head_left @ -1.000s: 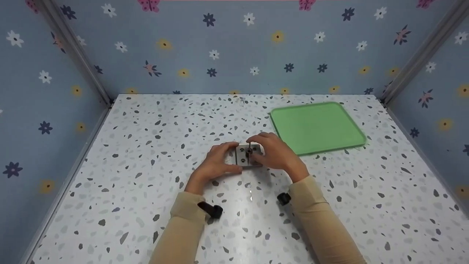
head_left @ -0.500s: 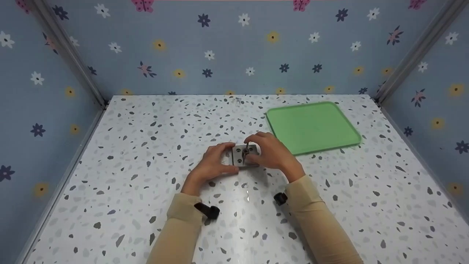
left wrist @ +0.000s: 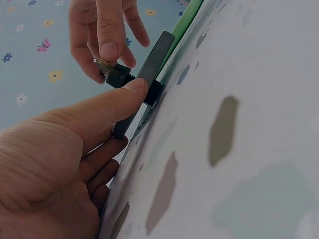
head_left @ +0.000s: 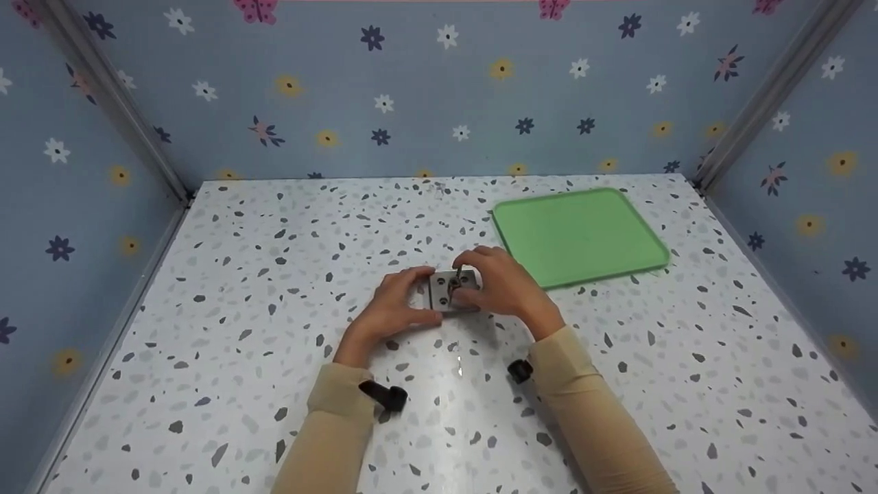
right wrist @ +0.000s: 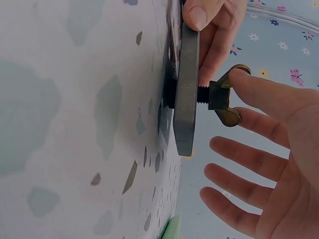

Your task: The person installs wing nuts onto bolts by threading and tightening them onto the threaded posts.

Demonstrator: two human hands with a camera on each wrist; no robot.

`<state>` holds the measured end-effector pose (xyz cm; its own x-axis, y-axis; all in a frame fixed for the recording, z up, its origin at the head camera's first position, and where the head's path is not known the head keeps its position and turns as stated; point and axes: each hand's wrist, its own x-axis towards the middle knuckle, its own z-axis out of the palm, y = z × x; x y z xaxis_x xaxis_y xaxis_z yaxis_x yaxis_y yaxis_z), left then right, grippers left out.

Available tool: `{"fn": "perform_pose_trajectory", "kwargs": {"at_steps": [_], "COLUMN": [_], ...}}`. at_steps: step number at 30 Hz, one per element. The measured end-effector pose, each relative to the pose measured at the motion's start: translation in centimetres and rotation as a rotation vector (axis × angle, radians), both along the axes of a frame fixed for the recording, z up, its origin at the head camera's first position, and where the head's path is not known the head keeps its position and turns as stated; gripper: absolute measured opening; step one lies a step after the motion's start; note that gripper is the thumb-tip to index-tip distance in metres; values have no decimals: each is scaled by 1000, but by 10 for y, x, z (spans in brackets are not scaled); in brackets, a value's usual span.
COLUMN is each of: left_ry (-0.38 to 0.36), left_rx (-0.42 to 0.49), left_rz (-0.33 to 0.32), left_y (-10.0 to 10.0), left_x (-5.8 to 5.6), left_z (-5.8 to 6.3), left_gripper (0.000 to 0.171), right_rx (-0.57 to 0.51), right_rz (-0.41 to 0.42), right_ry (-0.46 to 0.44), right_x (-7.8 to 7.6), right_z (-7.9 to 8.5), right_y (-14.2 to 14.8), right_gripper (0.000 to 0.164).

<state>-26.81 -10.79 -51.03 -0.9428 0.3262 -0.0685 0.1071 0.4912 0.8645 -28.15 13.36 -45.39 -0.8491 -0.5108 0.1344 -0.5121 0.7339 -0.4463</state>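
Note:
A grey metal plate [head_left: 443, 296] with several holes lies flat in front of the person. My left hand [head_left: 391, 309] grips its left end, thumb on the near edge and fingers at the far edge. From the plate's middle rises a dark threaded bolt [right wrist: 203, 94], carrying a wing nut [right wrist: 219, 97] with brass-coloured wings and a dark body. Between thumb and index finger, my right hand [head_left: 507, 285] pinches the wings; its other fingers are spread apart. In the right wrist view, thread shows between nut and plate, and a dark block [right wrist: 170, 93] sits beneath the plate.
A green tray [head_left: 583, 237] lies to the right, behind the right hand. Flower-patterned panels [head_left: 411, 89] enclose the speckled white table [head_left: 295, 226] at the back and both sides. Each wrist wears a small black camera, the left one [head_left: 392, 398] and the right one [head_left: 520, 371].
The wing nut's wings have turned slightly, from upright in the head view to leaning, under the right fingers. The left hand keeps its grip. The whole head view has drifted slightly.

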Motion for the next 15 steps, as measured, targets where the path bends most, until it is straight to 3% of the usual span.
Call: {"fn": "perform_pose_trajectory", "kwargs": {"at_steps": [8,15], "left_ry": [-12,24], "left_rx": [5,-34], "left_rz": [6,-13], "left_y": [0,0], "left_x": [0,-1], "left_z": [0,0], "left_gripper": [92,91], "right_rx": [-14,-14], "right_rz": [-11,-17], "right_ry": [32,49], "right_x": [0,1], "right_z": [0,-1], "right_y": [-2,-4], "right_gripper": [43,37]}}
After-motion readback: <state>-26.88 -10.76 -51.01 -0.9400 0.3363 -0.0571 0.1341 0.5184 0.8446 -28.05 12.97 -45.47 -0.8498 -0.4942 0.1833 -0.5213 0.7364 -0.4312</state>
